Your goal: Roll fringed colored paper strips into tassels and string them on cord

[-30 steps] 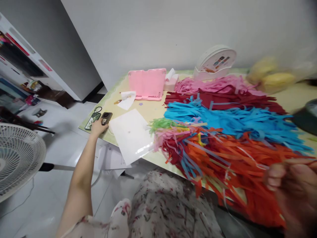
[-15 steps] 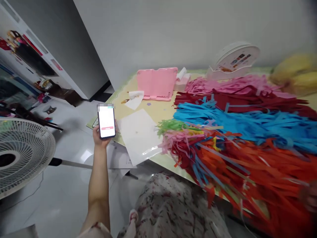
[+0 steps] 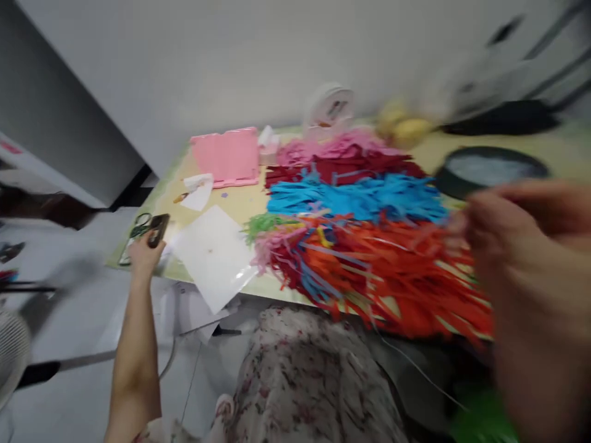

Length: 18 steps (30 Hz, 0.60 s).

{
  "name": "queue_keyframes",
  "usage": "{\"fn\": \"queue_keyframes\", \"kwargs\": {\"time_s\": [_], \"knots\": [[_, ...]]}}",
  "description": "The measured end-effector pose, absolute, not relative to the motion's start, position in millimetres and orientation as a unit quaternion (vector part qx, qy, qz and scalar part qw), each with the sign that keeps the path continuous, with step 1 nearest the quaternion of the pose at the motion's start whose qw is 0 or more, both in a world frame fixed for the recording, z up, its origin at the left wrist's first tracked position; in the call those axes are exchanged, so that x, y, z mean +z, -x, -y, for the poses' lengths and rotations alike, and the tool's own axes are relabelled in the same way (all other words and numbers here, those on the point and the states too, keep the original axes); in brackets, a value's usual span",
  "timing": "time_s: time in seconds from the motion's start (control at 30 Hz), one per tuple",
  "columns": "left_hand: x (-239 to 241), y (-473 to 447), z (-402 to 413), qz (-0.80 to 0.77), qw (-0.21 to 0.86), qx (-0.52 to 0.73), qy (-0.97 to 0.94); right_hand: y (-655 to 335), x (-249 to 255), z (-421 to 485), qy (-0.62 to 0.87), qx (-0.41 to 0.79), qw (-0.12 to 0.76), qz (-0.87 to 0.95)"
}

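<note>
My left hand (image 3: 144, 251) is closed on a dark phone (image 3: 159, 229) at the left corner of the table. The phone is tilted and its lit screen does not show. Just beside it lie what look like scissors with round handles (image 3: 142, 221). Large and blurred, my right hand (image 3: 530, 264) is raised close to the camera on the right. Its fingers look curled, but motion smears them. Behind it spread piles of cut strips: orange-red strips (image 3: 397, 271), blue strips (image 3: 360, 194), dark red strips (image 3: 341, 169) and pink strips (image 3: 332, 147).
A white sheet (image 3: 212, 258) lies on the yellow table (image 3: 240, 206), overhanging its front edge. Farther back stand a pink tablet case (image 3: 226, 157), a tissue box (image 3: 268, 147) and a white round-topped holder (image 3: 329, 111). A dark round tray (image 3: 489, 169) sits at right. A fan (image 3: 12, 354) stands at lower left.
My left hand has lowered the phone to the table corner and turned its screen out of sight. My right hand has come up large at the right. The view has swung right.
</note>
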<state>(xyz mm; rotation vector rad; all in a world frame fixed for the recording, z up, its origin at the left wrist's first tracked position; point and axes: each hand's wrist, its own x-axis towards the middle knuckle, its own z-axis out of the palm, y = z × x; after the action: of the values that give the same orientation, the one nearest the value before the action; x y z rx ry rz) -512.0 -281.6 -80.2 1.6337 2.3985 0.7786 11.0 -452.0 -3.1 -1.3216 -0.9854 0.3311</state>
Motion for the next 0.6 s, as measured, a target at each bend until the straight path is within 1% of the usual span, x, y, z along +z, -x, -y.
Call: {"fn": "queue_keyframes", "kwargs": {"time_s": [0.03,0.07,0.1,0.13,0.2,0.27,0.33,0.37,0.4,0.47,0.53,0.6], "knots": [[-82.6,506.8,278.7,-0.799,0.052,0.239,-0.549,-16.0,8.2,449.2,0.525,0.132,0.714,0.444],[-85.1,502.1,276.1,-0.801,0.037,0.221,-0.555,-21.0,21.9,444.0,0.484,0.147,0.722,0.471],[-87.2,498.2,273.4,-0.802,0.029,0.204,-0.560,-25.6,37.2,436.8,0.460,0.161,0.721,0.492],[-88.2,494.8,270.5,-0.801,0.024,0.188,-0.567,-29.6,53.5,428.4,0.453,0.195,0.694,0.524],[-83.8,487.2,264.4,-0.802,0.023,0.163,-0.575,-34.1,86.7,411.2,0.388,0.203,0.702,0.561],[-67.7,470.6,260.6,-0.795,0.017,0.151,-0.587,-33.0,117.3,397.0,0.352,0.198,0.701,0.588],[-40.2,435.9,263.4,-0.756,0.007,0.188,-0.627,-27.2,142.3,387.5,0.350,0.195,0.686,0.607],[-23.6,410.1,268.1,-0.711,0.003,0.248,-0.658,-23.0,152.3,384.3,0.362,0.201,0.669,0.617],[-6.4,379.1,274.9,-0.643,0.027,0.325,-0.693,-18.5,160.6,382.1,0.376,0.207,0.649,0.628],[26.0,305.5,292.2,-0.471,0.138,0.472,-0.732,-9.2,172.4,381.0,0.369,0.213,0.618,0.661],[49.7,227.6,309.0,-0.306,0.261,0.499,-0.767,-2.1,179.3,384.6,0.346,0.206,0.592,0.698],[59.7,160.5,319.3,-0.222,0.353,0.481,-0.771,-1.1,182.9,393.0,0.351,0.199,0.562,0.722]]}}
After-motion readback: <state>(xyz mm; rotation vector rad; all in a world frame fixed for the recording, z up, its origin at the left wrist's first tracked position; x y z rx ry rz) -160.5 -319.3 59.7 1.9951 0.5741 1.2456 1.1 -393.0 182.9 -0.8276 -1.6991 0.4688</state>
